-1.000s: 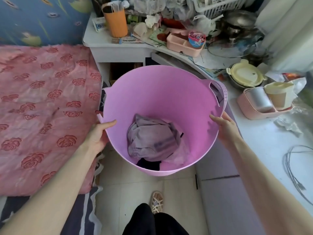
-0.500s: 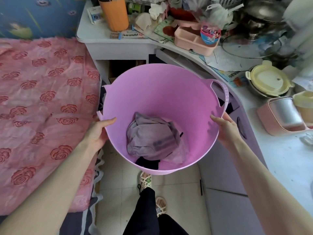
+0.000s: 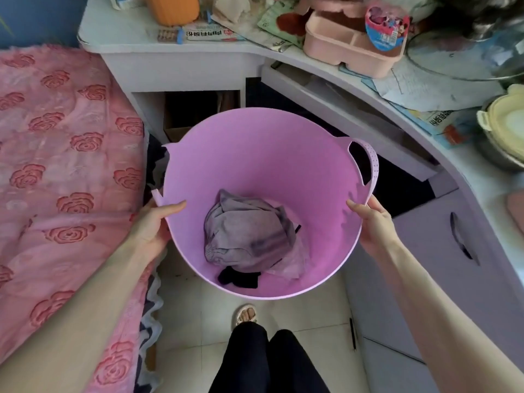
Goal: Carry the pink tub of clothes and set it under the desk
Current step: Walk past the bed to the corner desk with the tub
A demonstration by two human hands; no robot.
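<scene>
Carrying step: the left hand and right hand each pinch the rim of the pink tub, held above the floor, near the counter. Next, lowering it into the dark opening beneath, far right.

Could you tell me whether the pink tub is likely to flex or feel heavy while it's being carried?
The pink tub probably flexes a little: its thin rim is pinched by the left hand and right hand. It likely feels light, holding only a few clothes.
</scene>
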